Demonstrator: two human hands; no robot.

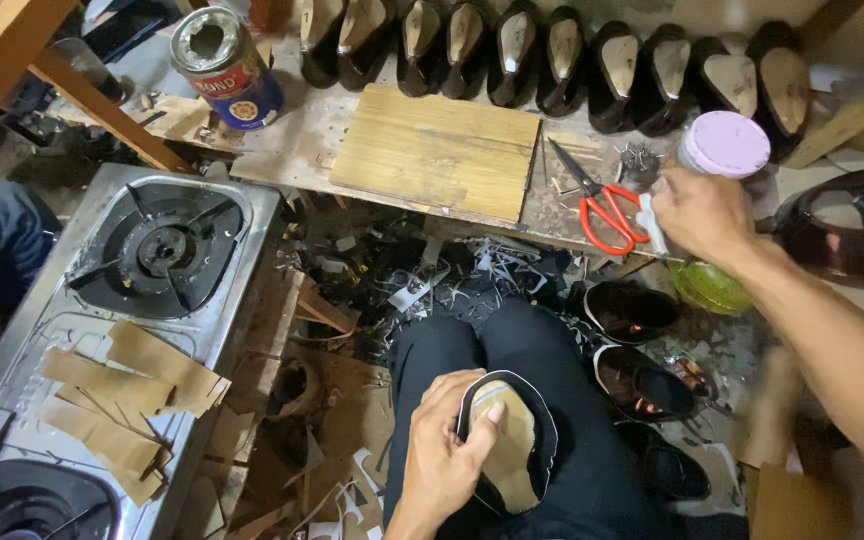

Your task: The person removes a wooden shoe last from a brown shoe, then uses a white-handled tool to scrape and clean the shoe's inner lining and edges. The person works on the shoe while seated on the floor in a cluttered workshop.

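Note:
My left hand (447, 450) grips a shoe (512, 440) on my lap, sole side up, showing a tan insole with a black upper folded around it. My thumb presses on the insole's edge. My right hand (702, 215) reaches out to the right over the low workbench (292, 150), holding a small white object, and rests against a clear jar with a pink lid (724, 145). Red-handled scissors (602, 205) lie just left of that hand.
A row of black shoes on lasts (552, 60) lines the bench's back edge. A wooden board (437, 150) and an open glue tin (224, 65) sit on the bench. At left stands a gas stove (157, 250) with cardboard strips (122, 395). Scraps and several black shoes (642, 385) cover the floor.

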